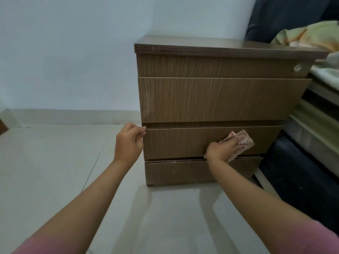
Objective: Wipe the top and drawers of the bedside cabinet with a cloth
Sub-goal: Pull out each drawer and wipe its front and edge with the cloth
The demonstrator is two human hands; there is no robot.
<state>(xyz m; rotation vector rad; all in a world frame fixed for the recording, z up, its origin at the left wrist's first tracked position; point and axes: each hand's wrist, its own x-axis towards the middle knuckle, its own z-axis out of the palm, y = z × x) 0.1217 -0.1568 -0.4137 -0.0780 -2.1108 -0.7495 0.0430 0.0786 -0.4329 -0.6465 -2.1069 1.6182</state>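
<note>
We see the bedside cabinet [220,99] right of centre in the frame, a brown wood-grain unit standing on a pale tiled floor [55,162] against a light blue wall [73,52]. A checked cloth [242,140] lies flat against the front of the third drawer [183,143], toward its right side, in the lower middle of the frame. Our right hand [222,150] holds the cloth and presses it to that drawer front, fingers bent over the fabric. Our left hand [128,142] sits at the drawer's upper left corner with its fingers curled and the fingertips at the edge; it seems to pinch that edge, though the blur leaves us unsure. This drawer stands a little forward of the one above it, with a dark gap along its top. A round lock [297,67] shows at the right end of the top drawer. A bed [311,125] with rumpled yellow-green bedding [308,35] fills the right edge of the frame, just beside the cabinet.
</note>
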